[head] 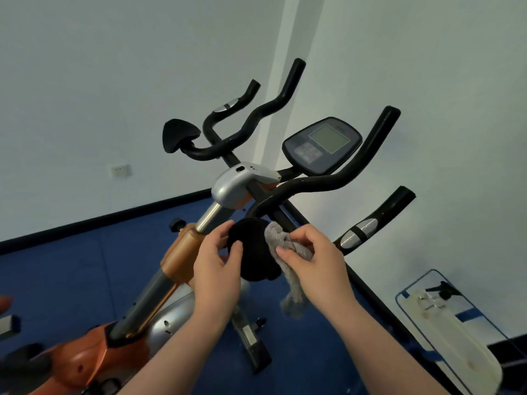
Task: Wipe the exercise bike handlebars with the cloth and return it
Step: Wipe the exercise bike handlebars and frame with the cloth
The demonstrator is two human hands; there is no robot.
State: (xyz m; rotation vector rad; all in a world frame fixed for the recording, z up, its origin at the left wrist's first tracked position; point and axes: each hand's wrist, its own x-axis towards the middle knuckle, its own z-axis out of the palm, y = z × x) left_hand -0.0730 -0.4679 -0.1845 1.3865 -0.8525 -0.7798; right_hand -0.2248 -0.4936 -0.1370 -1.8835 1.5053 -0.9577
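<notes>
The exercise bike's black handlebars (319,182) curve up in front of me, with a grey console (322,145) between them. A round black elbow pad (251,252) sits at the near end of the right bar. My left hand (216,269) grips that pad's left edge, thumb on its face. My right hand (310,258) pinches a bunched grey cloth (288,260) against the pad's right side; the cloth's tail hangs down below the pad. A second black pad (178,135) sits on the far left bar.
The orange and silver bike frame (176,260) slants down to the left over blue floor. White walls meet in a corner behind the bike. At the lower right a mirror-like panel (445,317) with a spray bottle leans by the wall.
</notes>
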